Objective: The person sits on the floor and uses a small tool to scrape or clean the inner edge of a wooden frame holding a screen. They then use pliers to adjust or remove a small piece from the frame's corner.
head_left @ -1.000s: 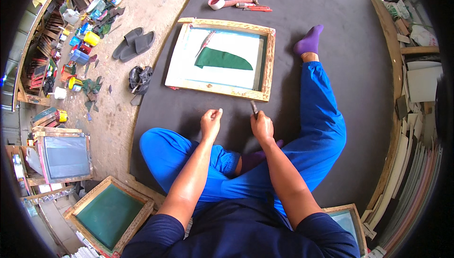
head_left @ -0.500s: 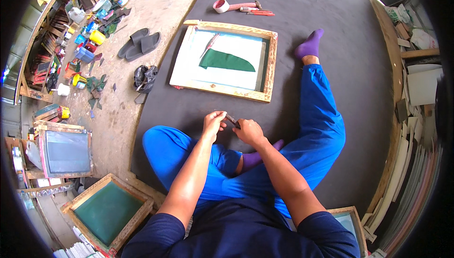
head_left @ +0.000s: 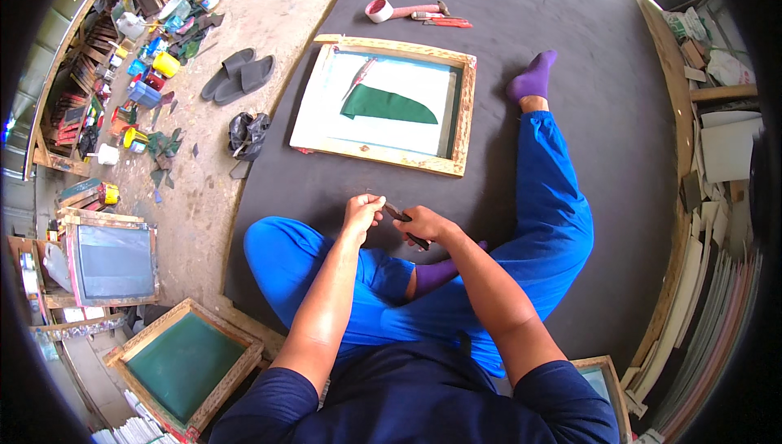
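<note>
In front of my crossed leg, my right hand (head_left: 425,226) is wrapped round a dark hand tool (head_left: 397,213) that looks like pliers. Its narrow end points up-left and reaches my left hand (head_left: 364,213); a dark handle shows below the right palm. The left thumb and forefinger are pinched together at that tip; whatever they hold is too small to name. Just beyond both hands lies a wooden screen frame (head_left: 383,155) on the dark table. Inside it, a green curved piece (head_left: 391,106) and a slim red-and-grey pointed item (head_left: 358,77) rest against white.
A tape roll (head_left: 379,10), a hammer (head_left: 419,10) and red sticks (head_left: 448,22) lie past the frame. Slippers (head_left: 239,76) and a black bag (head_left: 248,136) are on the floor at left, near paint pots. Another screen frame (head_left: 244,354) stands lower left; sheets line the right edge.
Both hands have shifted slightly left. The right hand has turned the dark tool, so its handle now shows beneath the palm. The left hand stays pinched at the tip.
</note>
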The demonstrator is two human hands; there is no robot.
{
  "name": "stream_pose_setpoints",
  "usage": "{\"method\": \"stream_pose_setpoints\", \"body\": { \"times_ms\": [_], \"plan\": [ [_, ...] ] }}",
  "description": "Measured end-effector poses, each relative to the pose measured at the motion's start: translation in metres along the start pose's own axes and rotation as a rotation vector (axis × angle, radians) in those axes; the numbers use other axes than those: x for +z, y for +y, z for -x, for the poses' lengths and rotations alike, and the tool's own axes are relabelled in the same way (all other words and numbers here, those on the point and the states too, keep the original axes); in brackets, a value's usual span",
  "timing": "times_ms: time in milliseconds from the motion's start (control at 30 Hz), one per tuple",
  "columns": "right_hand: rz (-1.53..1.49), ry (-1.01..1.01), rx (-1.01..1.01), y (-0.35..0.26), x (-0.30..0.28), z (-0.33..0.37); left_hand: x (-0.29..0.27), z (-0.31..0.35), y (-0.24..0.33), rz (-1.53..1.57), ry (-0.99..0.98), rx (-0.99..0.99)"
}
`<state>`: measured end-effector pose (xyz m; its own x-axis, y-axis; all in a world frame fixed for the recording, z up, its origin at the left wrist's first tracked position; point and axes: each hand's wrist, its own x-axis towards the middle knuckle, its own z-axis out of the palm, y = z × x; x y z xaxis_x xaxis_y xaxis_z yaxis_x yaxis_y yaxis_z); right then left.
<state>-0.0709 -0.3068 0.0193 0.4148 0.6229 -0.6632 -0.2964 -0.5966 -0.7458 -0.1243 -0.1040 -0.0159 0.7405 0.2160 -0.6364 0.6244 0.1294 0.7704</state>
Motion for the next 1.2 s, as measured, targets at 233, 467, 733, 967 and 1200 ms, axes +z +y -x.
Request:
{"method": "stream_pose_setpoints", "body": {
  "times_ms": [233,467,733,967,1200],
  "plan": [
    [-0.037,-0.059,0.061,0.003,-0.009,0.010,-0.004,-0.003,0.000,0.019,0.032,0.016],
    [-0.151,-0.036,0.200,0.023,-0.049,0.021,-0.021,-0.015,0.001,-0.087,0.434,0.124],
    [-0.051,0.225,0.316,0.032,-0.138,0.055,-0.006,-0.032,-0.013,-0.032,0.445,0.184],
    [-0.020,0.176,0.443,0.023,-0.160,0.048,-0.001,-0.037,-0.026,-0.176,0.407,0.182],
    [-0.079,0.055,0.516,0.011,-0.174,0.046,0.006,-0.027,-0.016,-0.171,0.415,0.230]
  ]
}}
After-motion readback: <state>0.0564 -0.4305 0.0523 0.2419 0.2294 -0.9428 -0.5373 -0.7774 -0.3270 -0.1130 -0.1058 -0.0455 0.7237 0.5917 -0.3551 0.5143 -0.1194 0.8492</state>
